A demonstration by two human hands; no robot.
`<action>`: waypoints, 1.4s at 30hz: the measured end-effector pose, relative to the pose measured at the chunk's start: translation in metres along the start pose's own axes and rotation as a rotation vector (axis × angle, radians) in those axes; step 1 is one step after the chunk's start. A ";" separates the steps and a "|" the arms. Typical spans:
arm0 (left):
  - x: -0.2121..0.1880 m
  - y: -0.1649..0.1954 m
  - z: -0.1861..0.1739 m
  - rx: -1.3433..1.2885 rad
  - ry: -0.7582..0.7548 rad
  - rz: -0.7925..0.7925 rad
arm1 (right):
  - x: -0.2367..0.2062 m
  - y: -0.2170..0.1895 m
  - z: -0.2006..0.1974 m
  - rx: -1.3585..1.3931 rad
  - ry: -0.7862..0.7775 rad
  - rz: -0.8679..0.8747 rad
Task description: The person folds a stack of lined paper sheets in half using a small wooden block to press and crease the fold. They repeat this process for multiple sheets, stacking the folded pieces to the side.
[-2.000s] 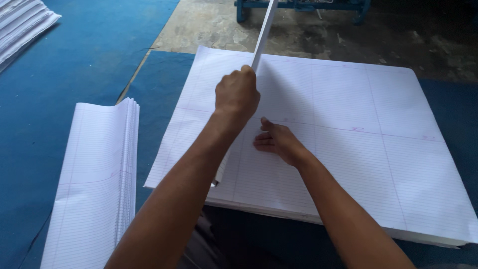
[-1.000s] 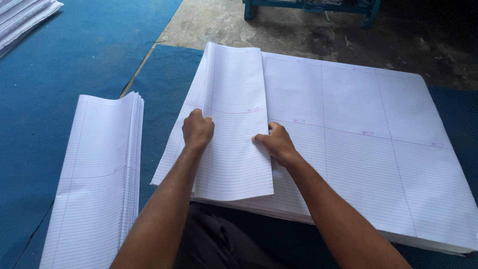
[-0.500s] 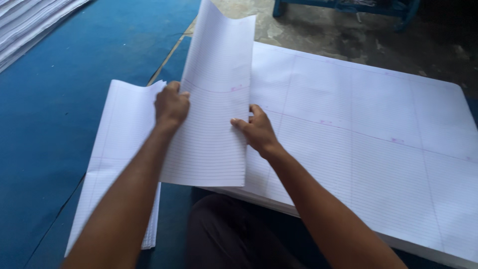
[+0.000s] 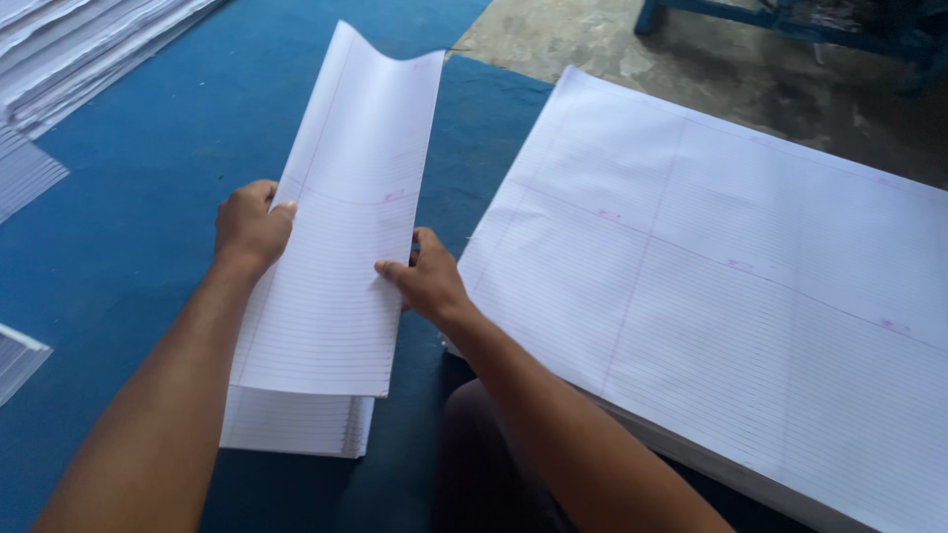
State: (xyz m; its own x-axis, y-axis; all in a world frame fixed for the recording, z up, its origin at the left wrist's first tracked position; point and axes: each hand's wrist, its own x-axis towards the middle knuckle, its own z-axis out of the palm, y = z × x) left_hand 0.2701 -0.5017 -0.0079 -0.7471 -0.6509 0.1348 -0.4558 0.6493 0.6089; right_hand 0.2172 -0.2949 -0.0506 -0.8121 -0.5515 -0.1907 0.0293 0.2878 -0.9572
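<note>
Big stack of ruled sheets (image 4: 731,286) lying flat at right on blue mat (image 4: 128,247). More paper stacks (image 4: 89,49) top left, another corner (image 4: 15,360) at left edge. Bare concrete floor (image 4: 592,44) beyond, blue frame (image 4: 790,20) top right.

- Blue mat (image 4: 148,227) covering most of the floor.
- Bare, stained concrete floor (image 4: 592,44) beyond the mat's far edge.
- Blue metal frame (image 4: 790,20) at top right.
- Soft, even daylight.
</note>
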 end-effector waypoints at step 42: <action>-0.028 -0.095 0.021 -0.046 -0.331 -0.404 | -0.004 0.106 0.120 -0.800 -0.350 0.159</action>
State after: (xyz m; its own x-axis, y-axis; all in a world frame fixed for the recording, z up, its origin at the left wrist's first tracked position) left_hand 0.3246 -0.5370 -0.0856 -0.6322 -0.6820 -0.3677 -0.7233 0.3493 0.5957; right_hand 0.2934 -0.3559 -0.1774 -0.6048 -0.6283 -0.4893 -0.3958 0.7703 -0.5000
